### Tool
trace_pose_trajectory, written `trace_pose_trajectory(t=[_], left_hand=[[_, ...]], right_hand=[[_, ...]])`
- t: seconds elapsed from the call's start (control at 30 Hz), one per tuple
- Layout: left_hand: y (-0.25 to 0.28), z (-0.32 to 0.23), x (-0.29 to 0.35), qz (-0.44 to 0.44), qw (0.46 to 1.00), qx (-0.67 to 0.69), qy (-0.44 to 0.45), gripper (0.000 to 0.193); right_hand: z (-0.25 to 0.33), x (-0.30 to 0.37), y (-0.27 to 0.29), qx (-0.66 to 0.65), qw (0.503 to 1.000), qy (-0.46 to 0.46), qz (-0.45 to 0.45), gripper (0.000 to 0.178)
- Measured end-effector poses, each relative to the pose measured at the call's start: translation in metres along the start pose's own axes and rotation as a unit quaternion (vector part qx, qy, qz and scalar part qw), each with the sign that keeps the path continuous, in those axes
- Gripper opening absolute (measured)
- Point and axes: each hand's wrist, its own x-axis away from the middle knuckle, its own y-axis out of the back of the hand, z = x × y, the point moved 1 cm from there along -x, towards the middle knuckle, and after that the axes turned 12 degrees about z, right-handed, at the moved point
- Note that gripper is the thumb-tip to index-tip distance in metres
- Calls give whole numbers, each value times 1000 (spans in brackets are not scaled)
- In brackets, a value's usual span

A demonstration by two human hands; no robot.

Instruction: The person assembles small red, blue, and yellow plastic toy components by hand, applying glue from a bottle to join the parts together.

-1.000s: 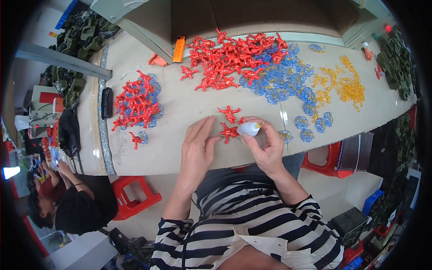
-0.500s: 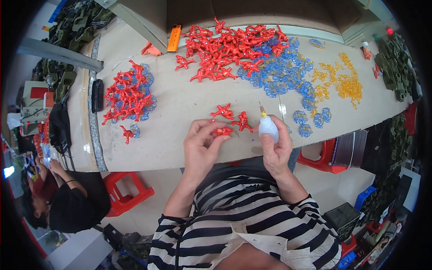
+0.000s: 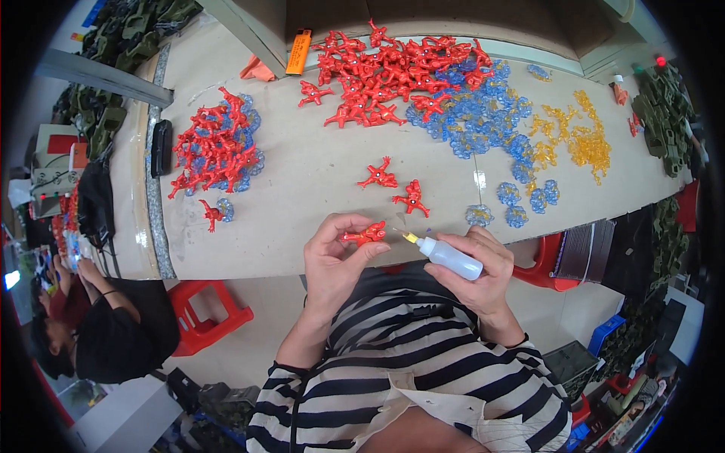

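Between the thumb and fingers of my left hand (image 3: 337, 248) is a small red figurine (image 3: 365, 235), held above the table's near edge. My right hand (image 3: 480, 270) grips a white squeeze bottle (image 3: 455, 259) with a yellow collar and a thin needle tip. The bottle lies tilted, its needle pointing left at the figurine, a short gap apart. Just beyond my hands, two loose figures, one red figure (image 3: 377, 174) and another red figure (image 3: 412, 198), lie on the tabletop. A clear blue flower-shaped piece (image 3: 479, 215) rests beyond my right hand.
A large heap of red figures (image 3: 385, 72) adjoins blue clear pieces (image 3: 472, 121) and yellow clear pieces (image 3: 589, 140). On the left lies a mixed red-and-blue pile (image 3: 215, 143) near a black case (image 3: 161, 148). An orange box cutter (image 3: 299, 51) is at the back. Another person (image 3: 121, 332) sits far left.
My right hand has tipped the squeeze bottle from upright to leftward, bringing its needle near the red figurine. My left hand has turned the figurine into clearer view.
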Motion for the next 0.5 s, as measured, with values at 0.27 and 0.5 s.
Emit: trace_pose_trajectory(t=[0.27,0.5], left_hand=[[-1,-3,2,2,999,-49,-17,25],[-4,-5,1,8,998,-54,-16,25]], right_hand=[[3,-2,0,-14,999,-33,12,34],[4,-2,0,-13,999,-30,12,32]])
